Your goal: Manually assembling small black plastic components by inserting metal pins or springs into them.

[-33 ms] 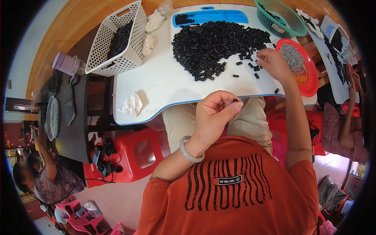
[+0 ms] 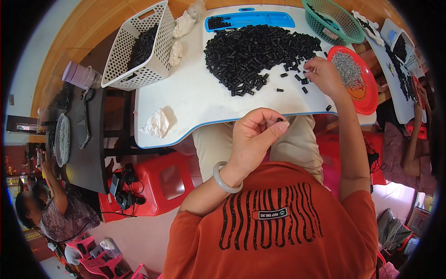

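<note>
My left hand (image 2: 258, 135), with a pale bangle on its wrist, is closed above my lap, just off the table edge. Thumb and forefinger pinch a small black plastic piece (image 2: 279, 120), mostly covered by the fingers. Over the right part of the table, my right hand (image 2: 325, 76) is curled, its fingertips together beside loose black pieces (image 2: 304, 81). Whatever those fingertips hold, if anything, is too small to make out. A large heap of short black plastic pieces (image 2: 255, 53) spreads across the white table (image 2: 195, 104) beyond both hands.
Right of my right hand lies a red plate (image 2: 367, 100) of small silvery metal parts (image 2: 346, 69). Behind are a green basket (image 2: 341, 32) and a blue tray (image 2: 260, 19). At left stand a white perforated basket (image 2: 158, 69) and crumpled tissue (image 2: 157, 123). Other people sit at both sides.
</note>
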Demonstrator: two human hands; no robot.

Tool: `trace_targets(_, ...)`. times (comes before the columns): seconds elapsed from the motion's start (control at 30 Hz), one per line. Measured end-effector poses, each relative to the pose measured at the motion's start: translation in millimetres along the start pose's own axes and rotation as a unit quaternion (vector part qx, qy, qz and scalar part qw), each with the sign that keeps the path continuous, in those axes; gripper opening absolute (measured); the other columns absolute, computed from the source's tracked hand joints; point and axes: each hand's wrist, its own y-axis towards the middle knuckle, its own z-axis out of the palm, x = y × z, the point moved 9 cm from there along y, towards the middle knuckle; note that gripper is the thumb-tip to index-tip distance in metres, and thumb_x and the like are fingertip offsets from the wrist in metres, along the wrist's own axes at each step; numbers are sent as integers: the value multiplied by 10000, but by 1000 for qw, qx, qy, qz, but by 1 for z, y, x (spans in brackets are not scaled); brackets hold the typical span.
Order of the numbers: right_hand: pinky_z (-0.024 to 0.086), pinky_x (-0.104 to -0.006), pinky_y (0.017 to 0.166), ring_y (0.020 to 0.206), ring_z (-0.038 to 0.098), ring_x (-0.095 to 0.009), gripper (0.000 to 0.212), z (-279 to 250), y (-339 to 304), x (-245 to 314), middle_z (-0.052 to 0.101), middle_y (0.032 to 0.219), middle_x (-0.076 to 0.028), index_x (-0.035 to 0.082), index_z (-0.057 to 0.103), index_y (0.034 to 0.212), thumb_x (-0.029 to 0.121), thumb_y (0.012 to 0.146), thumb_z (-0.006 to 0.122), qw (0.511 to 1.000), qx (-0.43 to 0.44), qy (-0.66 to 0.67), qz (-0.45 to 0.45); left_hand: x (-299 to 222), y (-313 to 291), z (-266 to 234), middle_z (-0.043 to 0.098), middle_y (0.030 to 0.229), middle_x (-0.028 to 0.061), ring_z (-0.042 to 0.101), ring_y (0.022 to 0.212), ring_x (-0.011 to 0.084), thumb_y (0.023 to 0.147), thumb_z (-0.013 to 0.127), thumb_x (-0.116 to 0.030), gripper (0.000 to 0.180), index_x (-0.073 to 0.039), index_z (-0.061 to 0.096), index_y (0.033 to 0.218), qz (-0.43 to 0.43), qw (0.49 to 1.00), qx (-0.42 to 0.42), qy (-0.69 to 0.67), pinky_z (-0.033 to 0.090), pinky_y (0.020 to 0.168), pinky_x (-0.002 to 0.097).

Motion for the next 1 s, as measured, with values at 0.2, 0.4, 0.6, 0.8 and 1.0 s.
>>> trace_targets(0.2,472,-401,692,760,598,-328,113,4,3,-1,612,847,-142,20,612,845,61,740,602,1000,-7,-20,1,-3,0,-1,635,761,44,539,632,52,814,659,-43,103,3,628,901,12,1000,0,-9,432,578,176)
trace_targets(0.4,440,-294,610,661,559,-187,80,-2,-4,0,584,766,-84,15,590,838,22,762,568,996,-35,84,14,-4,-2,-1,635,760,48,540,636,55,811,660,-37,112,7,626,908,2,1000,-2,-4,433,577,176)
trace_targets(0.6,396,-187,598,698,516,-47,132,-18,-19,44,577,788,7,-8,617,902,-10,776,580,881,-56,469,30,-16,-8,0,621,793,37,528,639,48,801,661,-2,133,17,618,926,42,999,0,-9,429,574,171)
trace_targets(0.8,429,-211,643,744,558,-96,179,-25,-58,131,620,876,-71,-27,614,941,-22,762,615,808,25,585,-63,-31,-19,11,610,810,38,533,688,56,785,660,51,172,45,597,945,43,998,52,-13,432,642,179)
trace_targets(1.0,463,-275,701,783,572,-184,169,-29,-78,179,603,877,-124,-32,621,915,-10,749,642,716,36,684,-134,-42,-27,18,630,872,74,577,764,86,784,660,61,170,45,592,939,58,995,77,-21,466,699,207)
